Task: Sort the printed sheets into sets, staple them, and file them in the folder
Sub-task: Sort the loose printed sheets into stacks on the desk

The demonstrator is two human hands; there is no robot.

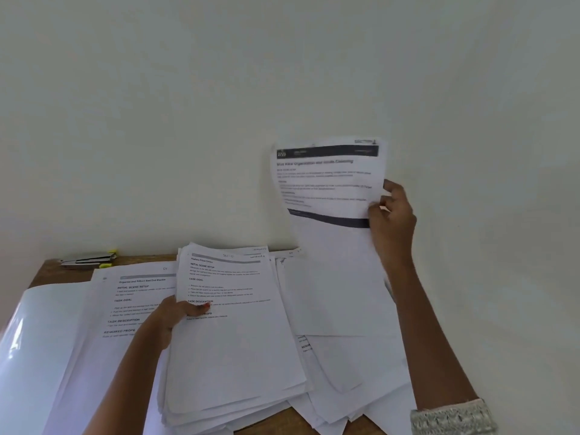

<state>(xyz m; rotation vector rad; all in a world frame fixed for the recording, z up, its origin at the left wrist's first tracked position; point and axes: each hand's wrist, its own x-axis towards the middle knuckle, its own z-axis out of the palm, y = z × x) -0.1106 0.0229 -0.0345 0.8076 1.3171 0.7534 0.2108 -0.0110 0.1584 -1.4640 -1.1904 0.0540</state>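
My right hand (pixel 390 216) pinches the right edge of a printed sheet (pixel 329 196) with dark header bands, held upright in the air before the wall. My left hand (pixel 175 315) grips the left edge of a thick stack of printed sheets (pixel 232 340) in the middle of the table, thumb on top of the first page. To the left lies another printed sheet (pixel 131 296) on a pile. More loose white sheets (pixel 339 309) are spread on the right. A silver stapler (pixel 89 259) with yellow parts sits at the table's back left.
A glossy white folder cover (pixel 34 334) lies at the left edge. The wooden table (pixel 44 274) shows at the back left and at the front under the papers. A plain white wall stands directly behind the table.
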